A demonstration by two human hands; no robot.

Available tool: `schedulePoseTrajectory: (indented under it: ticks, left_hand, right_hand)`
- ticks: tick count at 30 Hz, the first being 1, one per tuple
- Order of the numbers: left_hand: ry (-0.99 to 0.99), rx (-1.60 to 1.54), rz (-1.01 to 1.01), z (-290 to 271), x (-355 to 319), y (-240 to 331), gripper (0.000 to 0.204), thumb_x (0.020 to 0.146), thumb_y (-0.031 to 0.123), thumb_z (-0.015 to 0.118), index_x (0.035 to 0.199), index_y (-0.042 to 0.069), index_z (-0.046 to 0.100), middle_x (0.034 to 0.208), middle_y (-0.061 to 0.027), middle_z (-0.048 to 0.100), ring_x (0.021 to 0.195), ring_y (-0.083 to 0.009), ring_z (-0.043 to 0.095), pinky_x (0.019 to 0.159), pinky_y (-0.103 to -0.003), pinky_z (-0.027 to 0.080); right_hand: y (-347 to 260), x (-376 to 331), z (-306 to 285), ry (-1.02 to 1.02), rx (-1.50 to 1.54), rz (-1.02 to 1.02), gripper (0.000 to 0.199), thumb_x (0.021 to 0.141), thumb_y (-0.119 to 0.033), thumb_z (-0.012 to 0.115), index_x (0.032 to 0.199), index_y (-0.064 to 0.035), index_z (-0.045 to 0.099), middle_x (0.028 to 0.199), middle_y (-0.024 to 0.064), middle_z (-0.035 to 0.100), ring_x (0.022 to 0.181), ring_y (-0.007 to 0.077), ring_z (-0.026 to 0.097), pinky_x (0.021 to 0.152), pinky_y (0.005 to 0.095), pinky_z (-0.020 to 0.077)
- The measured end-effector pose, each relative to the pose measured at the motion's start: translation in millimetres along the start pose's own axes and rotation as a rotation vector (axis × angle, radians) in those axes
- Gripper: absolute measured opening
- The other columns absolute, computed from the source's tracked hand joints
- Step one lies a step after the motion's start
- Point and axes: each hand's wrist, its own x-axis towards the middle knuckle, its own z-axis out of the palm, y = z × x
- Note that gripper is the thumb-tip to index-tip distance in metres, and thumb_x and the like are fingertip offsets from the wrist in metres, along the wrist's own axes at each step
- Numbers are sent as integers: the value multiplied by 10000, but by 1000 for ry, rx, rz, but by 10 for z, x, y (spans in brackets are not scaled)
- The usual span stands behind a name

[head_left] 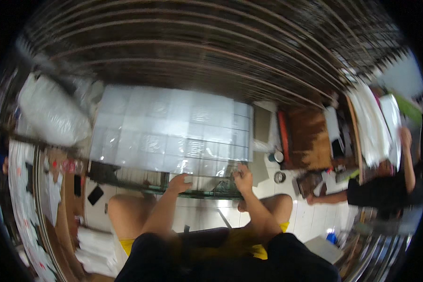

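Sheet position: the clear plastic sheet, gridded into square pockets, lies flat on the glass surface; its near edge sits at the front rim of the surface.
Left hand: palm down, fingers spread flat on the near edge of the sheet; grasping nothing.
Right hand: raised at the sheet's near right corner, fingers curled, probably pinching the edge; motion blur obscures the contact.
Technique: press with the flat hand, lift only the corner, keep the sheet square to the surface rim.
Forearms: both reach forward over the knees.
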Motion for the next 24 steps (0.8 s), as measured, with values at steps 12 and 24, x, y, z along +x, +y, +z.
schedulePoseTrajectory:
  ticks: [12, 24]
  left_hand:
    - [120, 39, 45, -291, -546, 207, 610, 705, 425, 680, 1184, 85, 516, 1038, -148, 613, 979, -307, 580, 841, -393, 453]
    - [210, -17, 225, -407, -666, 1026, 568, 734, 352, 705, 1192, 81, 507, 997, -154, 611, 818, -217, 614, 712, -316, 495]
  right_hand:
    - [-2471, 984, -4413, 1266, -1110, -548, 345, 731, -175, 638, 1064, -118, 569, 1081, 116, 571, 992, 283, 533, 830, 416, 408]
    - [-2380, 1257, -5000, 983, -1510, -182, 206, 767, -209, 527, 914, -160, 663, 1041, 41, 599, 977, 226, 554, 779, 428, 424]
